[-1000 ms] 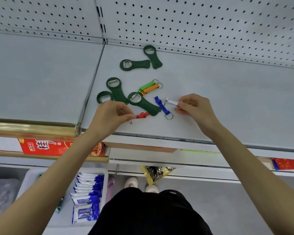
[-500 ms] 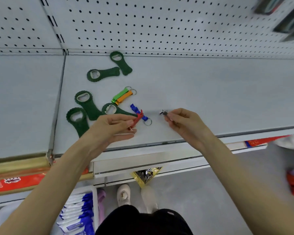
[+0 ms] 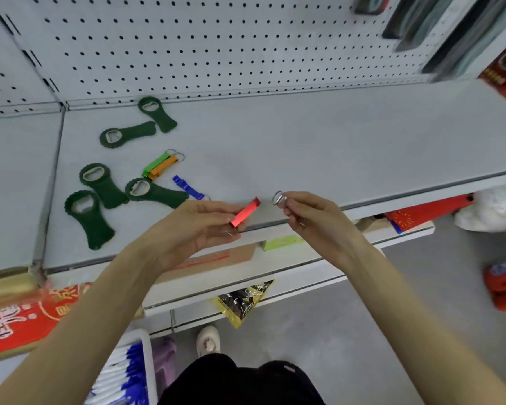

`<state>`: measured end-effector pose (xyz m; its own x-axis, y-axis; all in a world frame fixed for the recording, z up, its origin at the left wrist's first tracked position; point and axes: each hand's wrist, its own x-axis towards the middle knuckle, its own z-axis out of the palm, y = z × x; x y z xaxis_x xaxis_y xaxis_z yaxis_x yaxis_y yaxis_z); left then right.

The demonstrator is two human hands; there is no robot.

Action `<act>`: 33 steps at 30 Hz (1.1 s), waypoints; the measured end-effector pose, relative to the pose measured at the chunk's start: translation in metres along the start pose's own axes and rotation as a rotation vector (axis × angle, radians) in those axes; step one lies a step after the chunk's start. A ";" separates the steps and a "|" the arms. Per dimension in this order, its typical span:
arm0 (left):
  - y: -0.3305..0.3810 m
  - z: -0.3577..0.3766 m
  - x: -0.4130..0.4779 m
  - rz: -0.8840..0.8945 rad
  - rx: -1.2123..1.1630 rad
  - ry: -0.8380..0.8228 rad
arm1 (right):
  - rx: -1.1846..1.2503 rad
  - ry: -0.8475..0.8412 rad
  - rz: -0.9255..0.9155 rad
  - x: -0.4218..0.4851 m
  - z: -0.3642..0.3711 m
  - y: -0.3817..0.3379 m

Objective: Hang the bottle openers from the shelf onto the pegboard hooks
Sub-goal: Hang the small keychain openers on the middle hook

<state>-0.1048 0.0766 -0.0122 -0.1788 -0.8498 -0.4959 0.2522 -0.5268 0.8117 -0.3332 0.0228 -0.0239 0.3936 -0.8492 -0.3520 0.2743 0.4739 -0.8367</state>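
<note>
I see the pegboard (image 3: 216,48) on the far side, the grey shelf (image 3: 319,135) below it, and dark green openers (image 3: 100,185) lying on its left part. Over its near edge the left hand (image 3: 193,226) pinches a red opener (image 3: 246,215) and the right hand (image 3: 313,220) pinches a silver opener (image 3: 278,197), slightly apart

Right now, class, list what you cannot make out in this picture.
Head view:
The silver opener: mostly hidden in the right hand; only one end shows.
The red opener: lower end covered by the left hand.
The goods at top right: blurred, cut off by the edge.
</note>
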 end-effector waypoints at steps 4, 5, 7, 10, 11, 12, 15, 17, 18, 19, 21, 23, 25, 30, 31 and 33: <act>-0.009 0.044 0.001 0.023 -0.046 0.014 | 0.107 -0.021 0.010 -0.027 -0.032 -0.010; -0.012 0.054 0.001 0.029 -0.059 0.015 | 0.136 -0.018 0.015 -0.033 -0.040 -0.011; -0.018 0.078 0.001 0.044 -0.063 0.009 | 0.179 -0.005 0.020 -0.049 -0.060 -0.016; -0.030 0.116 0.001 0.080 -0.040 -0.020 | 0.212 0.046 0.003 -0.071 -0.089 -0.022; -0.034 0.128 0.001 0.097 -0.026 -0.032 | 0.220 0.063 -0.008 -0.078 -0.099 -0.024; -0.039 0.140 0.001 0.115 -0.008 -0.044 | 0.229 0.072 -0.019 -0.085 -0.108 -0.026; -0.055 0.177 0.003 0.171 0.003 -0.076 | 0.267 0.086 -0.042 -0.105 -0.135 -0.027; -0.067 0.199 0.004 0.190 -0.029 -0.072 | 0.273 0.097 -0.062 -0.119 -0.151 -0.027; -0.073 0.210 0.004 0.197 -0.033 -0.068 | 0.272 0.102 -0.071 -0.126 -0.158 -0.027; -0.078 0.220 0.004 0.206 -0.026 -0.072 | 0.274 0.108 -0.080 -0.132 -0.165 -0.028; -0.087 0.240 0.004 0.224 0.004 -0.088 | 0.284 0.116 -0.092 -0.145 -0.176 -0.030; -0.092 0.258 0.005 0.227 0.023 -0.083 | 0.275 0.125 -0.094 -0.156 -0.185 -0.032; -0.093 0.273 0.006 0.228 0.044 -0.087 | 0.255 0.128 -0.100 -0.164 -0.193 -0.033; -0.089 0.296 0.012 0.237 0.112 -0.122 | 0.118 0.191 -0.161 -0.171 -0.204 -0.036; -0.087 0.298 0.015 0.233 0.121 -0.125 | 0.074 0.213 -0.177 -0.170 -0.205 -0.037; -0.083 0.299 0.022 0.217 0.138 -0.139 | 0.009 0.261 -0.201 -0.168 -0.206 -0.039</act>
<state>-0.4144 0.1079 0.0022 -0.2654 -0.9266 -0.2665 0.1692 -0.3169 0.9332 -0.5910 0.0988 -0.0184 0.0924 -0.9565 -0.2766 0.3320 0.2915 -0.8971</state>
